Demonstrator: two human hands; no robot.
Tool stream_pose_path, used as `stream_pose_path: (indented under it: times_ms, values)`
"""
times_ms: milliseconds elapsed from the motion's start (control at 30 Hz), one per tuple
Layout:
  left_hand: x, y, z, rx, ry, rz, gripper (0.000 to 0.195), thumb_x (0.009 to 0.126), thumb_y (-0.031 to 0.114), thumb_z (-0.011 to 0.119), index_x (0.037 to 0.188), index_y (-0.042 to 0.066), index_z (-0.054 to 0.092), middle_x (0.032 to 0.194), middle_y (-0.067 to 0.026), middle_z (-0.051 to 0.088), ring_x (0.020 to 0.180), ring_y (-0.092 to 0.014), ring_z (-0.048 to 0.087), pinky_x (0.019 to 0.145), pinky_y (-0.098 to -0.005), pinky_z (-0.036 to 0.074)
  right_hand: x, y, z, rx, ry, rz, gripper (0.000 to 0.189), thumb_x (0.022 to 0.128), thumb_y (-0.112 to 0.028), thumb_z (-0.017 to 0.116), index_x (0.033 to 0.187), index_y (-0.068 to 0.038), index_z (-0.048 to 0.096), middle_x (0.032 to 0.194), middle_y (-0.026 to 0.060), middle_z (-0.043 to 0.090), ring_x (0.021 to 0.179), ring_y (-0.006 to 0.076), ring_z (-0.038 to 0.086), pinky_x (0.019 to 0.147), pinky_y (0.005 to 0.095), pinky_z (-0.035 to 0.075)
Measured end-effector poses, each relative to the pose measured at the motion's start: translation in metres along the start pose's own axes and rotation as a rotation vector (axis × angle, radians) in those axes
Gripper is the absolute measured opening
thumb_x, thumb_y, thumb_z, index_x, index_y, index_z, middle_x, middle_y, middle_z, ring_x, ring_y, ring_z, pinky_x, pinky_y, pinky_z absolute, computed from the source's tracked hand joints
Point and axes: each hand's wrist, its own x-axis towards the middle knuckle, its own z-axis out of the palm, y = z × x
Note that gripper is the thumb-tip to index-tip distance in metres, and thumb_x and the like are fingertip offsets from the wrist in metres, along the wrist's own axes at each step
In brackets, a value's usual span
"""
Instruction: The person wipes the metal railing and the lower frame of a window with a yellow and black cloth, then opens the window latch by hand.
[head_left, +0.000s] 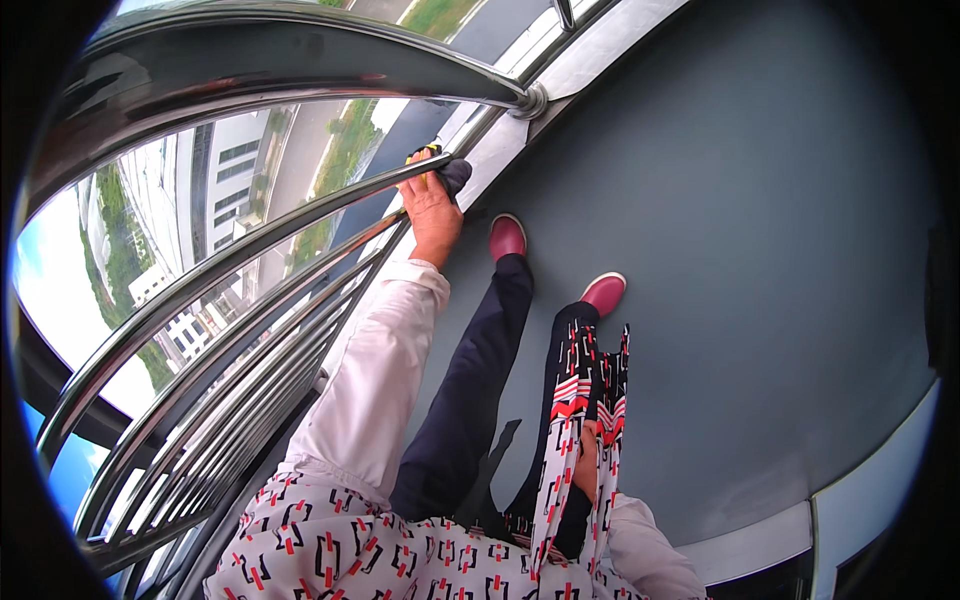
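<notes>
My left hand (433, 214) is stretched forward to a polished metal railing bar (322, 199). Its fingers close around a dark cloth (454, 177) with yellow parts, pressed about the bar near its far end. The fingertips lie partly behind the bar. Close to my body, my right hand (588, 461) hangs low, partly covered by the long patterned ties (564, 442) of my blouse. Whether its fingers hold anything is hidden.
Several more thin metal bars (300, 322) run along my left. A thick curved metal tube (300, 64) meets a post base (531, 101) ahead. Grey floor (712, 262) spreads to the right of my red shoes (508, 238). Roads and buildings lie outside, far below.
</notes>
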Motion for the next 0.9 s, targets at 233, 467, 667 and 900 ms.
stream_pose_path:
  times_ms: [233,467,667,900]
  values:
    - [-0.065,-0.042,-0.021,0.217,-0.337,0.291,0.073,0.067,-0.007,0.058,0.136,0.016,0.048,0.137,-0.0128,0.04,0.124,-0.038,0.038,0.107,-0.0428,0.034,-0.014,0.058,0.032,0.2,-0.05,0.251,0.037,0.083,0.002,0.05,0.12,0.003,0.049,0.119,0.0177,0.051,0.11,0.0368,0.047,0.096,0.0397,0.039]
    - [-0.103,-0.073,-0.048,-0.057,-0.006,-0.219,0.07,0.064,-0.01,0.061,0.131,0.009,0.05,0.124,-0.0206,0.044,0.113,-0.043,0.042,0.099,-0.0483,0.036,-0.007,0.032,0.018,0.0,-0.056,0.154,0.031,0.086,-0.002,0.048,0.116,0.001,0.052,0.116,0.0165,0.051,0.105,0.0355,0.049,0.093,0.0393,0.04]
    - [-0.1,-0.019,0.015,0.086,-0.241,-0.246,0.06,0.071,-0.001,0.064,0.129,-0.004,0.048,0.135,-0.0228,0.042,0.115,-0.044,0.045,0.102,-0.0471,0.036,-0.007,0.032,0.026,0.186,-0.066,0.29,0.026,0.081,-0.005,0.056,0.107,-0.003,0.057,0.108,0.0128,0.055,0.103,0.0327,0.05,0.088,0.0401,0.04]
    - [-0.167,0.096,0.021,-0.727,-0.741,-0.189,0.051,0.074,0.011,0.069,0.123,0.01,0.058,0.119,-0.0171,0.058,0.109,-0.037,0.054,0.094,-0.0405,0.045,0.027,-0.038,-0.017,-0.13,0.039,0.03,0.02,0.073,-0.01,0.06,0.093,-0.01,0.065,0.1,0.0046,0.059,0.102,0.0271,0.052,0.086,0.04,0.039]
